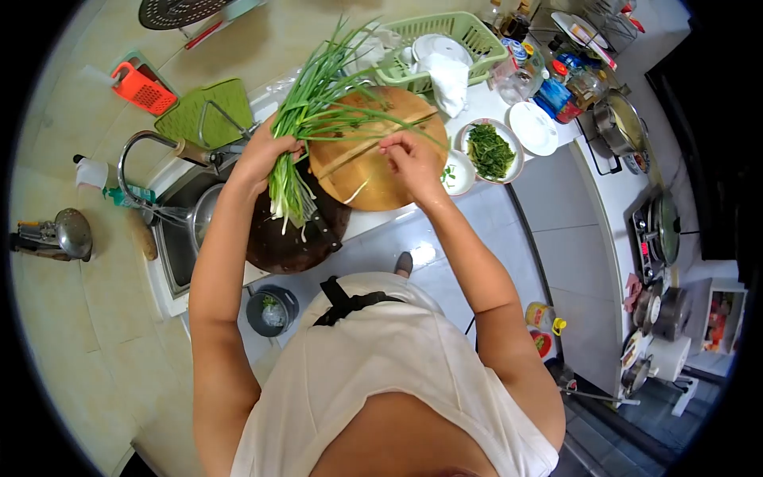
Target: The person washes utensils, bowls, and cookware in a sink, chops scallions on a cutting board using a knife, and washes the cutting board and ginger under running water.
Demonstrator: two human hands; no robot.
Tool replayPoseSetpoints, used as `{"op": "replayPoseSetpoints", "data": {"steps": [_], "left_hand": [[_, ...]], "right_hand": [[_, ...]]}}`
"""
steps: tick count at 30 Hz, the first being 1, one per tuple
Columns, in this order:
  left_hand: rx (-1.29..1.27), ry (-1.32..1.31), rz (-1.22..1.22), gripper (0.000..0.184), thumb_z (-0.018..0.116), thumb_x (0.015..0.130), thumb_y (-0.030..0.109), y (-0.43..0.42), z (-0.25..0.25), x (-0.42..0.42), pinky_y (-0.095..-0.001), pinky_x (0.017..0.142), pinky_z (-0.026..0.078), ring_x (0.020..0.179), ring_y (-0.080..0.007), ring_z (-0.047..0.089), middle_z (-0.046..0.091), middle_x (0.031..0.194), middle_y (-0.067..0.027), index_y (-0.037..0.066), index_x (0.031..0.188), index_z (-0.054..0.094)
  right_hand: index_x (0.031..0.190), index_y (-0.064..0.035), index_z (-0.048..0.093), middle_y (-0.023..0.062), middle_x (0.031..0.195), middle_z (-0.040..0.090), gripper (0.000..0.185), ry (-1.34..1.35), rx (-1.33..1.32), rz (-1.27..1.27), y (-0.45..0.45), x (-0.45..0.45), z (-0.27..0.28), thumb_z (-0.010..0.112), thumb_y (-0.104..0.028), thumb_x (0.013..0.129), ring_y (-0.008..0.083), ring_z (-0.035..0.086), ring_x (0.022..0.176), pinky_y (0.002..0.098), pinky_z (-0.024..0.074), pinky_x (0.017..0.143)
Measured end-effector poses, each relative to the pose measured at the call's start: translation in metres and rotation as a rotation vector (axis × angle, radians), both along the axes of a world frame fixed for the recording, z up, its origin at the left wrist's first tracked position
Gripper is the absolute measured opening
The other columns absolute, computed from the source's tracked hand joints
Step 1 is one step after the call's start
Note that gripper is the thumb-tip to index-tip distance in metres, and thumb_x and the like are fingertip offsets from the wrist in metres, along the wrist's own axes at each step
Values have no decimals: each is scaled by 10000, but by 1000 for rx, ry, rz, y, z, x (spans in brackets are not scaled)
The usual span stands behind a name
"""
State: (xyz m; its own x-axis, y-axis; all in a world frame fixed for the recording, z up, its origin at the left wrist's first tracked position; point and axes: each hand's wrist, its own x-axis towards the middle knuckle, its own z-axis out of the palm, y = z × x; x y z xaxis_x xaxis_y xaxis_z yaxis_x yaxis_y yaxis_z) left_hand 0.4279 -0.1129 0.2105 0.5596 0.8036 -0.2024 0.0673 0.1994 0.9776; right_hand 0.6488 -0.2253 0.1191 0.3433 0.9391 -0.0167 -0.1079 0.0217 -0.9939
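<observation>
A bunch of green onions (pixel 306 111) is gripped in my left hand (pixel 274 153), white root ends hanging toward me and long green leaves spreading away. Over the round wooden board (pixel 381 171), my right hand (pixel 412 163) has its fingertips pinched together; what they hold, if anything, is too small to make out. A pale stalk piece (pixel 358 193) lies on the board near its front edge. Below my left hand, a dark round board (pixel 278 238) carries a knife (pixel 322 226), partly hidden by the onions.
A sink (pixel 173 258) with a running faucet (pixel 131 151) is at the left. Right of the board stand a small white bowl (pixel 457 173), a plate of chopped greens (pixel 491 151) and a white plate (pixel 533 129). Behind is a green basket (pixel 481 40). A bin (pixel 272 310) stands below.
</observation>
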Motion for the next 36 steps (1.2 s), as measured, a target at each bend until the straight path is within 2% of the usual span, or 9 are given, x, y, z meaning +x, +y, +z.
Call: {"op": "replayPoseSetpoints", "data": {"steps": [5,8,12,17,21,24,28,30,36], "left_hand": [[17,38,38,391,513,688,-19,2,2,-87,-246,556,390,601,-124,472,507,737,-34,5,1078,490],[27,36,61,380,514,686,-20,-2,2,-133,-249,558,391,604,-121,475,504,736,-31,9,1064,488],[-8,-73,77,449,523,691,-48,-3,-10,-192,-238,553,398,610,-112,490,532,759,-33,-9,1138,499],[-3,-48,158,492,513,695,-52,-15,-8,-256,-241,551,401,624,-109,489,539,825,-34,-11,1184,491],[-22,-49,184,508,510,683,-54,-18,-18,-296,-242,549,397,624,-112,480,532,816,-31,-5,1188,491],[-34,-46,204,540,501,683,-69,-22,-35,-316,-246,552,391,632,-110,473,525,814,-26,1,1217,476],[-20,-10,195,554,489,706,-94,-23,-55,-321,-238,554,385,628,-105,467,525,814,-11,12,1249,462],[-26,2,185,568,489,710,-97,-22,-62,-321,-231,555,383,627,-102,467,528,817,-5,16,1265,459],[182,-7,253,599,487,734,-58,-17,-42,-299,-219,584,382,655,-88,463,520,820,-4,5,1326,423]], "right_hand": [[947,-1,610,46,779,636,144,-134,20,-94,8,-28,38,518,-80,871,84,554,647,229,430,566],[968,-12,610,52,755,622,144,-257,201,-218,32,-64,42,543,-91,868,102,561,652,242,437,585],[985,-34,614,113,871,597,179,-714,356,-367,67,-100,35,598,-86,814,250,587,812,336,473,698],[956,-63,652,146,959,616,164,-919,84,-490,92,-71,-12,614,-116,805,293,600,886,396,475,764],[921,-37,671,135,888,673,169,-841,-54,-490,75,-83,6,616,-160,818,282,643,791,377,494,712],[928,-37,664,131,847,673,181,-735,74,-270,73,-120,-5,598,-178,834,281,648,757,370,495,684],[884,-47,630,143,819,658,197,-871,-95,299,40,-197,-36,593,-235,842,322,637,788,399,492,695],[1009,-75,592,154,991,614,273,-1150,-239,363,18,-223,-60,632,-264,816,334,620,870,421,508,746],[1047,-47,526,138,1023,510,396,-1412,-384,240,-7,-232,-123,710,-227,745,322,556,975,418,511,768]]}}
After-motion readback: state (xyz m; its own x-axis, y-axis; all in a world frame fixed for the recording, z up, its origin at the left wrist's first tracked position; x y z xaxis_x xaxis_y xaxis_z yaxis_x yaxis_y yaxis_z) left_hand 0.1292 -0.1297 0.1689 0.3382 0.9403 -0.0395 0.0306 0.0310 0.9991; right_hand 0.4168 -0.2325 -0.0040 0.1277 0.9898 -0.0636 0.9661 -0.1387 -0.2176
